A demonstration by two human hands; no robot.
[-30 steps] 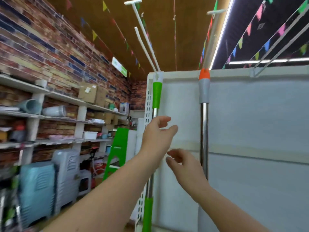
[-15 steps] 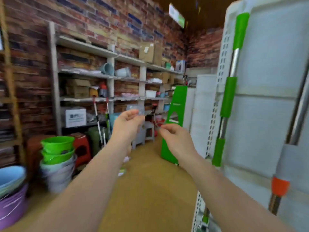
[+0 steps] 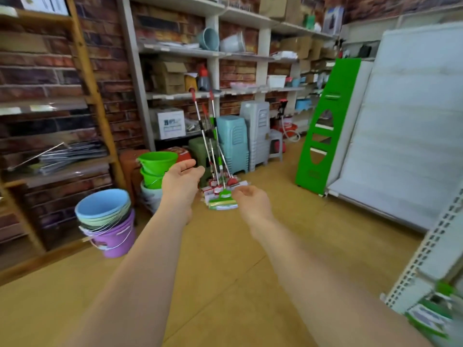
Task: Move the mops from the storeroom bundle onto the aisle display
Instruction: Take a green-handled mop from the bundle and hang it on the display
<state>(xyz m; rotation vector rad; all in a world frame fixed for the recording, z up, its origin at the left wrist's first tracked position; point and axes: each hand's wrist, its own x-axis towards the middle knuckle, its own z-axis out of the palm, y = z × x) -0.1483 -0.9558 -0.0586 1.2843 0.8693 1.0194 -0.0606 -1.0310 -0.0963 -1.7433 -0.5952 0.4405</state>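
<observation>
Both my arms reach forward over the floor (image 3: 225, 259), my left hand (image 3: 181, 180) and right hand (image 3: 251, 202) holding nothing, fingers loosely apart and relaxed. The bundle of mops (image 3: 215, 151) leans against the stacked stools (image 3: 233, 144) ahead, heads on the floor, just beyond my hands

Both forearms are bare to the frame's edge, with no sleeves, gloves, watch or rings visible.
</observation>
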